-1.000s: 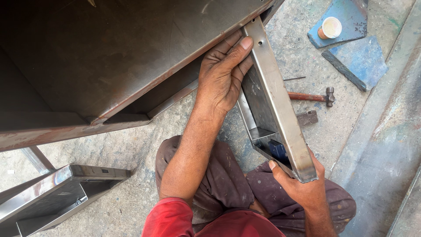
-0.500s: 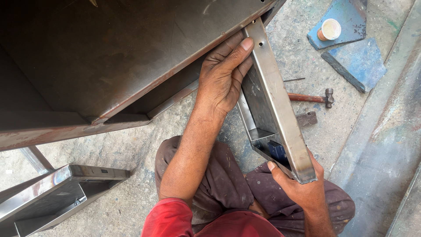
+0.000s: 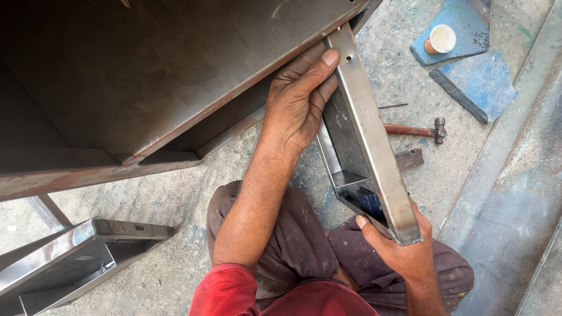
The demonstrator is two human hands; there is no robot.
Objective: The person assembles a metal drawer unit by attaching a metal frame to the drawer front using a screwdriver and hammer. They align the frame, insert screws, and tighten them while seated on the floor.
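A long folded sheet-metal channel (image 3: 374, 146) runs from the corner of a big rusty steel cabinet (image 3: 152, 76) down toward my lap. My left hand (image 3: 298, 99) grips the channel's upper part, fingers wrapped over its inner wall, thumb pointing up along its flange. My right hand (image 3: 404, 251) holds the channel's lower end from beneath, thumb pressed on the inner edge. I sit on the concrete floor in dark trousers and a red shirt.
A hammer (image 3: 415, 130) and a small metal block (image 3: 408, 158) lie on the floor right of the channel. Two blue slabs (image 3: 477, 82) lie further right, one carrying a small cup (image 3: 440, 40). Another metal channel (image 3: 70, 263) lies at the lower left.
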